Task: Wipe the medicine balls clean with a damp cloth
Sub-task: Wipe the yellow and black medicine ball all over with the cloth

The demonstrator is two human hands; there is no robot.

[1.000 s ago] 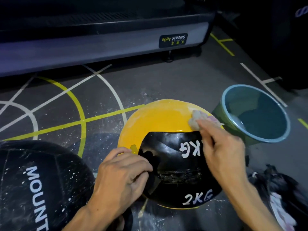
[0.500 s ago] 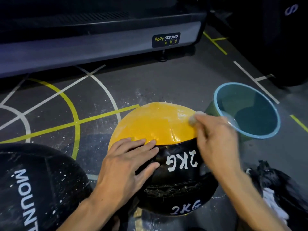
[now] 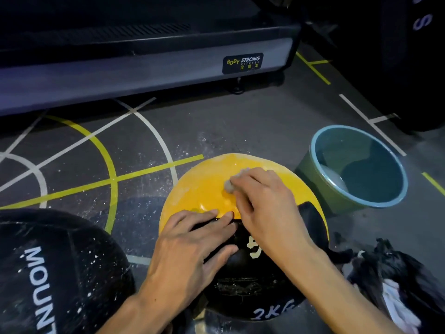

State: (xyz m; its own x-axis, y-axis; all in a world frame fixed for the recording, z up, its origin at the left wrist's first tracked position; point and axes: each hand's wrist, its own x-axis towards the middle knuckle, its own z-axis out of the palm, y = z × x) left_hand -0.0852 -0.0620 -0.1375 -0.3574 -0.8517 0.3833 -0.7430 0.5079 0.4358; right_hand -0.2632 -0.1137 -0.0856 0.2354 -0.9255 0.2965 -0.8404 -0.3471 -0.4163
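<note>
Medicine ball (image 3: 199, 189), yellow and black, marked 2KG, sat on the floor (image 3: 216, 131) directly in front, yellow panel turned away and black panel toward the body. Right hand (image 3: 262, 203) lay on the crown, fingers curled round a small pale damp cloth (image 3: 228, 185) and pressing it to the yellow surface near the seam. Left hand (image 3: 190, 249) rested flat on the near black side, fingers straight, steadying and gripping nothing. Unwiped yellow stretched away and to the left of the cloth, so likely the next stroke called for a reach forward by the right hand, the nearer of the two. Teal bucket (image 3: 313, 150) stood just right of the ball; a second, speckled black ball (image 3: 60, 273) lay at near left.
</note>
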